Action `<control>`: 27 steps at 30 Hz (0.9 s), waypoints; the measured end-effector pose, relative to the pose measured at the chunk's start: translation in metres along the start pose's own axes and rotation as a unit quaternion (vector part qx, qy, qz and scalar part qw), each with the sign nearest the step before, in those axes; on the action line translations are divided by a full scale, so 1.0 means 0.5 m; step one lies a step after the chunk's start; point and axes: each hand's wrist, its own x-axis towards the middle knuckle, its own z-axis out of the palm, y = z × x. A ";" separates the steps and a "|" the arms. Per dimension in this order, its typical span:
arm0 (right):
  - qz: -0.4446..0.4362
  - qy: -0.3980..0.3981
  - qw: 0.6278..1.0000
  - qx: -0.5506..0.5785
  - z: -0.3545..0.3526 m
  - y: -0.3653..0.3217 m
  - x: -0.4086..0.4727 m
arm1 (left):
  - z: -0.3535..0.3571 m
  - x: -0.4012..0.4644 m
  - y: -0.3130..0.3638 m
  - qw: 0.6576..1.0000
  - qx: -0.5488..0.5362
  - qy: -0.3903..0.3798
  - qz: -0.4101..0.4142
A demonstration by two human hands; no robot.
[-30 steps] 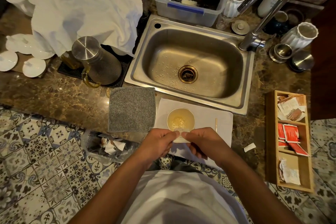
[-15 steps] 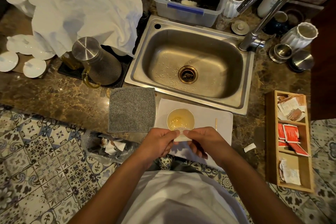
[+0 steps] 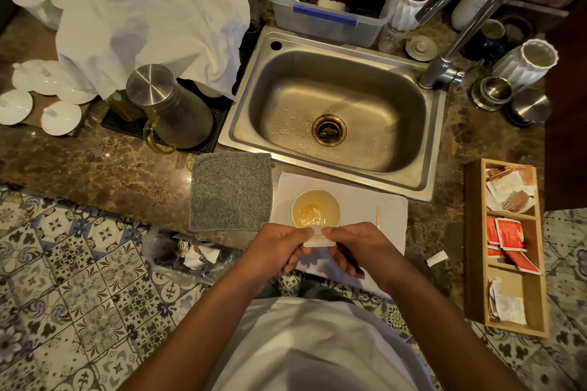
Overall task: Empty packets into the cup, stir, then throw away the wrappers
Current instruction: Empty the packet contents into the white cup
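A white paper cup (image 3: 316, 197) with pale yellow liquid stands on a white napkin (image 3: 359, 203) at the counter's front edge. Just in front of the cup, my left hand (image 3: 279, 251) and my right hand (image 3: 357, 246) pinch a small white packet (image 3: 319, 240) between thumbs and fingers, one hand at each end. A thin wooden stirrer (image 3: 378, 216) lies on the napkin right of the cup. A clear plastic bag (image 3: 190, 259) holding torn wrappers hangs below the counter edge at the left.
A steel sink (image 3: 333, 111) with a tap (image 3: 454, 41) lies behind the cup. A grey cloth (image 3: 230, 190) sits left of the napkin. A wooden box (image 3: 508, 247) of red and white packets stands at the right. A small paper scrap (image 3: 435, 259) lies near it. A metal jug (image 3: 171, 108) stands at the left.
Both hands stay at the packet in front of the cup, with only small shifts of the fingers. Nothing else has moved.
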 end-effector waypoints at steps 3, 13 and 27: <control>-0.001 -0.005 1.000 -0.011 -0.002 0.002 0.002 | -0.002 -0.001 -0.001 1.000 -0.001 -0.005 -0.003; 0.007 -0.001 1.000 -0.024 -0.005 0.008 0.003 | 0.003 -0.003 0.004 1.000 0.000 -0.003 -0.023; -0.004 0.005 0.999 0.034 -0.007 0.012 0.006 | 0.003 -0.010 0.001 0.999 -0.025 0.000 -0.023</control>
